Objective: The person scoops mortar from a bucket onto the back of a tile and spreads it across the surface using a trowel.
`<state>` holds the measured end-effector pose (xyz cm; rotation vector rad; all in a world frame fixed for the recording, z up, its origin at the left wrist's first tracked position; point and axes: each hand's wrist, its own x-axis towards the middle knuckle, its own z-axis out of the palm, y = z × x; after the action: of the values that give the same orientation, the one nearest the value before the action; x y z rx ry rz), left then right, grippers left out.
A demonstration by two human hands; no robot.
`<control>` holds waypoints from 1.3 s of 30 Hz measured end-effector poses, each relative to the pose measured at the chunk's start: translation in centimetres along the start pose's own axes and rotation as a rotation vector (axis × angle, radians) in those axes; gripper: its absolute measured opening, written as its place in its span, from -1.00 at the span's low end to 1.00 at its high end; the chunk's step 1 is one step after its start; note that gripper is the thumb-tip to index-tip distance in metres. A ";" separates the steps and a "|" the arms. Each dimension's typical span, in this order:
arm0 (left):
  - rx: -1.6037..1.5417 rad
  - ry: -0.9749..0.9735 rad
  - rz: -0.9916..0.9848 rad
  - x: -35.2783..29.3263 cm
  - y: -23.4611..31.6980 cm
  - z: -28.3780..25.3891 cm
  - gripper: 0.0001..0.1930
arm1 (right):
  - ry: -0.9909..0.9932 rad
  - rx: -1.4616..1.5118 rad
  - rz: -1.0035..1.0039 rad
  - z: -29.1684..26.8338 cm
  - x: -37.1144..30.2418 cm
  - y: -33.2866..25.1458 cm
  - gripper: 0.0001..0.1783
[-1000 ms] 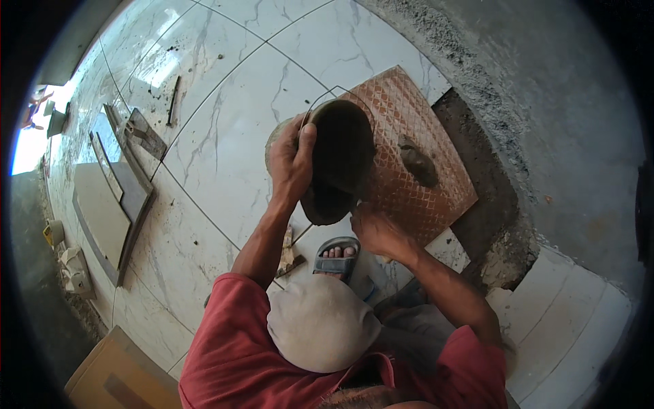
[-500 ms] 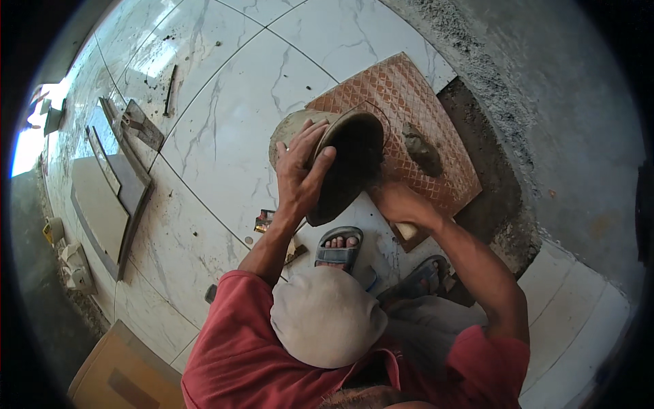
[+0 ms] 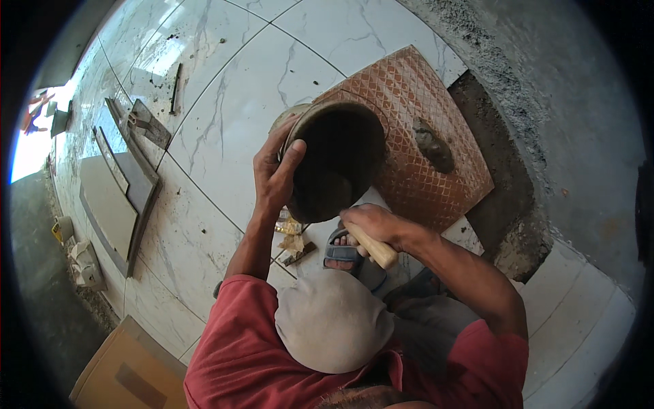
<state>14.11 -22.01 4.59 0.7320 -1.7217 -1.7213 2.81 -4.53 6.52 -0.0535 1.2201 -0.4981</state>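
My left hand (image 3: pixel 276 170) grips the rim of a dark, mortar-stained bucket (image 3: pixel 340 160), thumb inside the mouth and fingers round the outside. The bucket is tipped so its mouth faces me; inside it is dark, with some grey residue. My right hand (image 3: pixel 375 225) is closed round the pale wooden handle of a trowel (image 3: pixel 376 249) at the bucket's near edge. Its blade is hidden from view. Beyond the bucket, a tile (image 3: pixel 409 82) lies with its reddish-brown, grid-patterned back up. On it sits a lump of grey mortar (image 3: pixel 432 146).
Marbled white floor tiles (image 3: pixel 225 129) spread to the left. Cut tile pieces (image 3: pixel 109 198) and a flat metal trowel (image 3: pixel 148 124) lie there. A strip of rough mortar bed (image 3: pixel 501 163) borders the patterned tile on the right. A cardboard box (image 3: pixel 129 368) stands at lower left.
The bucket's mouth has turned more toward me, and my left hand has shifted slightly left. My right hand has moved left and nearer, bringing the trowel's handle from the tile's edge to the bucket's rim.
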 end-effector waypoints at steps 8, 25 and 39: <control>-0.165 0.014 -0.055 2.2 0.1 -0.5 -0.55 | 0.116 0.455 -0.367 -1.9 -0.7 -3.4 -0.76; -0.173 0.019 -0.135 2.6 -0.9 -2.4 -0.56 | 0.383 0.029 -0.506 0.0 2.4 -2.7 -0.46; -0.123 -0.096 -0.167 3.2 0.2 -1.9 -0.55 | 0.578 -1.231 -0.704 -0.8 2.7 1.2 -0.48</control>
<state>13.41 -25.66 4.82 0.7674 -1.6393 -1.9866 3.17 -4.31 3.53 -1.5096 1.9222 -0.2858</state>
